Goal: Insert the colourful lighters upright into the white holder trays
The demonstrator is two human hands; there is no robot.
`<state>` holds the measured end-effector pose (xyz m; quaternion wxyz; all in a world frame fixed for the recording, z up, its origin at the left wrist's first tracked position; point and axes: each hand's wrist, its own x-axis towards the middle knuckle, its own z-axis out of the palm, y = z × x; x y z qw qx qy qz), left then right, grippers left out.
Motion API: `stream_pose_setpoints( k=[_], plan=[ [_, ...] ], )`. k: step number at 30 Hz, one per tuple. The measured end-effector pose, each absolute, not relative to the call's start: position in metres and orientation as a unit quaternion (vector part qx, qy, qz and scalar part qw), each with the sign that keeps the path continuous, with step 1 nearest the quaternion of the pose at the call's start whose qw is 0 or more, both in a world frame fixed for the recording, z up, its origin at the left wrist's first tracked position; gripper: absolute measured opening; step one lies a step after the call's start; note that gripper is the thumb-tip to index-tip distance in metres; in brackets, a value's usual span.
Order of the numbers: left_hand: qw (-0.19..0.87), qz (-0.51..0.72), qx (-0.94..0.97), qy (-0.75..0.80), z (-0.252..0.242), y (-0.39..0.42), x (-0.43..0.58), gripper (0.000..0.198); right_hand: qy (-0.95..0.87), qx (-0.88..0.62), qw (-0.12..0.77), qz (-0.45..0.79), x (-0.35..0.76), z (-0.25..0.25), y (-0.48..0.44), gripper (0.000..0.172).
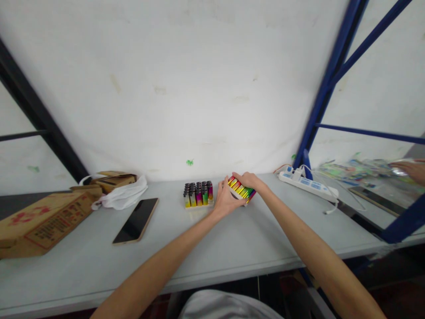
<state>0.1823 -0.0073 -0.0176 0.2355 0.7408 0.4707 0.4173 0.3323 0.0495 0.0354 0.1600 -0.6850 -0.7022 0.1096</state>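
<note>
Under right hand (249,180), colourful lighters (241,189)

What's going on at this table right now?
A person holds a bundle of rainbow-coloured lighters between both hands on the grey table: left hand at its left end, right hand over the top. Just left of it stands a tray of upright lighters. A smartphone, a cardboard box and a power strip lie farther off.

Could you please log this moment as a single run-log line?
left hand: holding lighter pack | right hand: gripping same pack | pack: tilted, beside lighter tray
</note>
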Motion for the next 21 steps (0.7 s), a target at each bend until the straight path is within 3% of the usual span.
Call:
stream_pose_setpoints(
  k=[8, 12, 17, 21],
  plan=[
    [0.206, 0.317, 0.813, 0.443, 0.002, -0.006, 0.168, 0.116, -0.698, -0.678, 0.201, 0.113, 0.335, 0.021, 0.028, 0.054],
    [0.187, 0.257, 0.868, 0.381, 0.018, 0.002, 0.166, 0.099, -0.735, -0.632, 0.219, 0.113, 0.331, 0.010, 0.018, 0.051],
    [0.221, 0.210, 0.864, 0.401, 0.026, 0.007, 0.165, 0.124, -0.726, -0.647, 0.196, 0.123, 0.326, 0.002, 0.014, 0.051],
    [0.229, 0.257, 0.859, 0.380, 0.019, 0.001, 0.164, 0.111, -0.714, -0.662, 0.196, 0.119, 0.327, 0.001, 0.016, 0.052]
  ],
)
